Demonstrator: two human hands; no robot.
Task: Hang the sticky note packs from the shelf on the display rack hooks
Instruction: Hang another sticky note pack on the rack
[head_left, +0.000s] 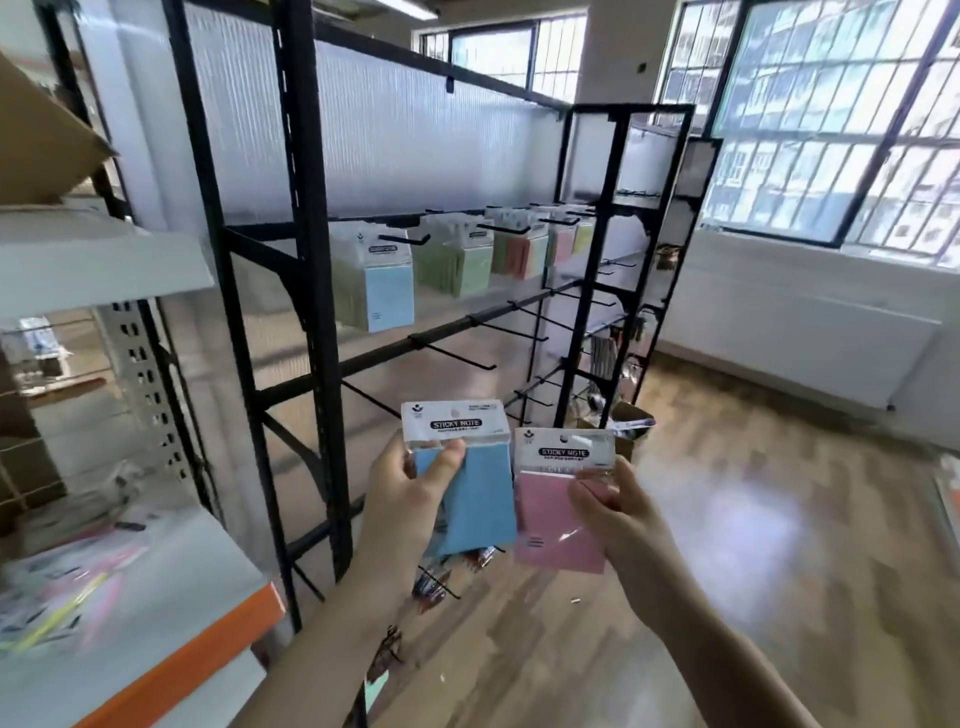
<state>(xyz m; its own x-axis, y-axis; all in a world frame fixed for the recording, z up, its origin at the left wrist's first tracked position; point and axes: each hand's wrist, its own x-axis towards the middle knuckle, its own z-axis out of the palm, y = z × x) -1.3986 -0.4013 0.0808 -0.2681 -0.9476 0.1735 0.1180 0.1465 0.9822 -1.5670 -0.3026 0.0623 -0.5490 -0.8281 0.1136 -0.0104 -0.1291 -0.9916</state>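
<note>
Two packs held ready for hanging

A blue pack (467, 488) is gripped by the left hand (410, 499) and a pink pack (558, 506) pinched by the right hand (615, 512), header holes kept upward, likely for threading onto a hook (457, 357) of the rack (311, 260).

Two bare arms, nothing worn on them.
Both forearms come up from the bottom edge, uncovered to the left hand (410, 499) and right hand (615, 512): any sleeve ends out of view. Slim wrists, short plain nails.
</note>
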